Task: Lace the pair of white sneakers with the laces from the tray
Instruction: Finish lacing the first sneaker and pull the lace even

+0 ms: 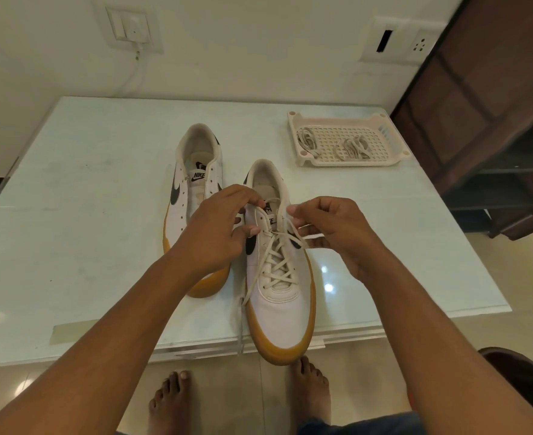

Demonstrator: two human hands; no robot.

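Near sneaker [282, 296]: on counter [102, 183], top eyelets unthreaded.
Left hand [215, 233]: its eyelet edge was gripped.
Right hand [337, 233]: lace [274, 262] end was pinched.
Far sneaker [193, 183]: unlaced.
Tray [346, 120]: well apart.
Advice: lace probably best kept flat, evenly tensioned.

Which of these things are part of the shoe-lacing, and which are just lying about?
In the job: half-laced sneaker, lace, unlaced sneaker, tray, spare laces, left hand, right hand.
Lying about: wall switch, socket plate, beige strip, wooden furniture.
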